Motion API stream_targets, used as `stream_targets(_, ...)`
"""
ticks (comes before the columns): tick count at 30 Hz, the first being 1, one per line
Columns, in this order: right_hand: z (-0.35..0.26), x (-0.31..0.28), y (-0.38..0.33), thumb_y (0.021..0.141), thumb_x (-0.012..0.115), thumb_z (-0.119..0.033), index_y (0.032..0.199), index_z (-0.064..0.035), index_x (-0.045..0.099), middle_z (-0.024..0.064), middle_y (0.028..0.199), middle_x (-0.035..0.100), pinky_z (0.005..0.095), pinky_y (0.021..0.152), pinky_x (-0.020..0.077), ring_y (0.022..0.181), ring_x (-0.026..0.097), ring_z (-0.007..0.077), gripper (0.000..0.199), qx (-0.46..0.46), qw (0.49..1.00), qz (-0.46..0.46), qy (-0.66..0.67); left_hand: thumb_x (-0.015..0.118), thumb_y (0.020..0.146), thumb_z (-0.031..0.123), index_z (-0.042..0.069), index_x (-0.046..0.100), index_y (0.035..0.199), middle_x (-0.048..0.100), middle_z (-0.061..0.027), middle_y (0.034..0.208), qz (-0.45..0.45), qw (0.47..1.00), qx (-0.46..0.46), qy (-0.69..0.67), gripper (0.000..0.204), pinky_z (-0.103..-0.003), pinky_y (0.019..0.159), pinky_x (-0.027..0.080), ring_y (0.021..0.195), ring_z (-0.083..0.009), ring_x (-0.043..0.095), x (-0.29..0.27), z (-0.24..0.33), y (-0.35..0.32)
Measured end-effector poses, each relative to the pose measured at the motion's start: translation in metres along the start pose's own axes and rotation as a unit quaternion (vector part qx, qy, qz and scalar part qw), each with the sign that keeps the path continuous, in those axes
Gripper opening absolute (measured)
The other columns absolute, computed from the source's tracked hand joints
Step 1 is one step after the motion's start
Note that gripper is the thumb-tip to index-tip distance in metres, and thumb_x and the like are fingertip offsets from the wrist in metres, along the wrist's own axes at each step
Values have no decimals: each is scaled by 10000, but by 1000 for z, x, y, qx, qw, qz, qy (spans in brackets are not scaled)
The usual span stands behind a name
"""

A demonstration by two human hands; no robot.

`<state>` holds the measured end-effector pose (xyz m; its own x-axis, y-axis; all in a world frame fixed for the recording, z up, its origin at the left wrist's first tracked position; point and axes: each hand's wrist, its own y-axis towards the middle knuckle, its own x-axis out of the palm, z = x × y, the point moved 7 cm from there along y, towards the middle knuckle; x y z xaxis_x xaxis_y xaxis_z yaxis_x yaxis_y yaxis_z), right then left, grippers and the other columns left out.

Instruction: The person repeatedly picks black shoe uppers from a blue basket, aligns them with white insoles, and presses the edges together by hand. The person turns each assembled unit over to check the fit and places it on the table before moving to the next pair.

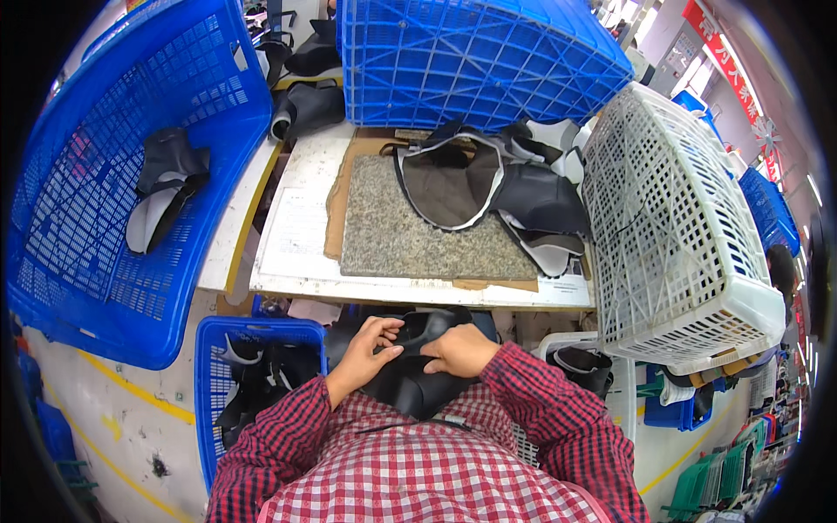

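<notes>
In my lap lies a black shoe upper (410,383), smooth and leather-like, partly covered by my hands. My right hand (462,350) is closed on its upper edge, thumb pressed on the surface and the other fingers hidden behind. Over the left side of the same piece is my left hand (368,353); its fingers are half curled, with a small gap between thumb and fingertips and nothing visible between them. On the table ahead, several black shoe uppers (540,196) with pale lining lie bunched at the right of a speckled grey board (410,235).
A blue crate (61,235) tilts at the left, holding a black upper (170,166). Another blue crate (479,61) stands behind the board, and a white crate (680,227) leans at the right. Beside my lap are a blue bin (205,392) and a white bin (623,397) with black pieces.
</notes>
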<state>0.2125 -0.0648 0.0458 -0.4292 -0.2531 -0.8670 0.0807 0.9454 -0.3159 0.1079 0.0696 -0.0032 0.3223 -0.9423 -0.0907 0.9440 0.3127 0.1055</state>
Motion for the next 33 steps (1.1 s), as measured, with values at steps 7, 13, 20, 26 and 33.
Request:
stream_targets(7,-21,0,-12,890,744,-376,998,-149,752,137,755,715,459,631,532,740,722,323,252,-17,994,67,-83,698,960,185,54,739,1093,703,-125,986,-170,977,47,118,191,-387,793,539,900,-289,676,25,2,10)
stream_targets(13,-76,-5,-20,756,643,-176,724,-127,681,67,692,661,425,681,476,653,644,236,69,-64,950,240,-189,735,690,264,118,735,778,714,-153,769,-329,841,62,425,171,-494,700,546,746,-392,694,62,9,46)
stream_targets(20,-7,5,-40,766,820,-247,918,-151,752,1,873,663,402,813,427,927,618,243,192,12,970,241,-30,686,1001,124,-19,735,1160,749,-27,1004,-109,972,-206,33,220,-253,765,547,852,-78,657,12,-3,-4)
stream_targets(26,-9,1,-34,787,827,-264,925,-127,768,13,880,708,416,852,425,960,639,244,203,13,972,234,-14,667,1002,47,-37,732,1190,749,-36,984,-41,991,-127,-20,216,-248,829,540,885,-75,649,13,0,-25)
stream_targets(33,-3,-2,-41,793,855,-237,968,-124,698,2,869,717,397,854,422,892,656,236,261,44,971,224,67,665,1003,68,-27,747,1174,745,-47,949,-50,980,-178,-69,213,-254,795,561,821,-96,670,18,-2,-21)
